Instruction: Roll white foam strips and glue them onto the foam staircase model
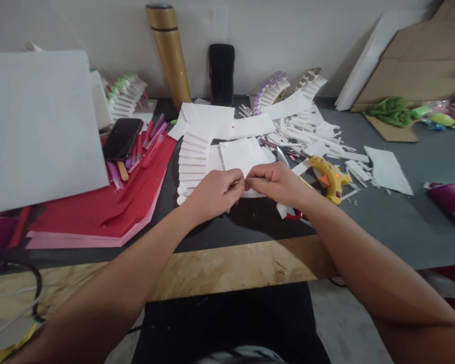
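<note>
The left hand (214, 194) and the right hand (278, 183) meet over the bench (420, 232), fingers pinched together; I can't tell what they hold. From the fingers, white paper (240, 151) lies close at 12 o'clock. The fan of white strips (194, 163) sits at 10 o'clock, nearer the left hand, its long side curving from 6 to just past 12. The yellow glue gun (332, 179) is at 3 o'clock.

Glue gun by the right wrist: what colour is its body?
Yellow; the glue gun shows best in the head view.

Paper sheet (239, 153) matt, smooth — glue gun (332, 178) glossy plastic; flask (171, 58) metallic sheen; table edge (231, 267) wood.
</note>
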`<state>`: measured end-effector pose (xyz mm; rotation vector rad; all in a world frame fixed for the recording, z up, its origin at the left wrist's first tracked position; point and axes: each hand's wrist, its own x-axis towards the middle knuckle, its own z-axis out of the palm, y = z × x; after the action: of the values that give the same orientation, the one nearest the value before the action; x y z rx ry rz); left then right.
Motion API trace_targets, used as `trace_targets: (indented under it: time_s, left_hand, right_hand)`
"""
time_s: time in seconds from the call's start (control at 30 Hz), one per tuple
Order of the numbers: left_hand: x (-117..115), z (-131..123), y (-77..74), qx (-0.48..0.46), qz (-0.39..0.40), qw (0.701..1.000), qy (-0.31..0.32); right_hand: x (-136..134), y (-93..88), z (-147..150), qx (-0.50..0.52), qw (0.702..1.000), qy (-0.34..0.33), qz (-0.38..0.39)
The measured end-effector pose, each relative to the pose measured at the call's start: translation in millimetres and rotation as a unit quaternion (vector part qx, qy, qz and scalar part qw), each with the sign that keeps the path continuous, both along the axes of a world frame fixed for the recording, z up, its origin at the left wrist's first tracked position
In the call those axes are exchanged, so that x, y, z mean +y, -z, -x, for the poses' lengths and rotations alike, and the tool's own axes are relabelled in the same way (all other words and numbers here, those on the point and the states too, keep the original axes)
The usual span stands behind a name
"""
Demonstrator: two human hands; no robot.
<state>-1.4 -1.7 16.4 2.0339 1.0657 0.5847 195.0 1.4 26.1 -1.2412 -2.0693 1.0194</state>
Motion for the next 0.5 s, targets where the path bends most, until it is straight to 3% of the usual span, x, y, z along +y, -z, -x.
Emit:
trace_targets:
  time_s: [0.1, 0.13, 0.2, 0.27, 0.33, 0.43, 0.5]
  left_hand:
    - [-2.2, -1.9, 3.5, 0.1, -0.196, 0.975, -0.007]
    - [-2.8, -2.3, 3.9, 0.109, -0.22, 0.969, -0.009]
    - [-3.8, -2.9, 3.0, 0.075, -0.185, 0.98, -0.012]
    - [-4.3, -3.3, -0.6, -0.027, -0.051, 0.998, -0.017]
    - [-3.5, -3.7, -5.3, -0.144, 0.139, 0.979, -0.027]
    - [0.8, -3.2, -11.0, -0.23, 0.389, 0.892, -0.025]
    - [4.6, -1.8, -12.9, -0.255, 0.487, 0.835, -0.01]
  right_hand:
    - [-0.2, 3.1, 1.8, 0.013, 1.0, 0.021, -0.004]
    - [-0.4, 3.6, 2.0, 0.02, 0.999, 0.023, -0.014]
    - [-1.4, 3.3, 1.3, 0.036, 0.998, 0.02, -0.04]
    - [-3.0, 1.4, -0.3, 0.041, 0.996, 0.011, -0.078]
    - [-4.9, -0.9, -2.4, 0.027, 0.991, 0.0, -0.132]
    - [-7.2, -2.8, -4.8, 0.0, 0.978, -0.019, -0.207]
    - [-7.7, -2.1, -5.4, -0.013, 0.97, -0.035, -0.24]
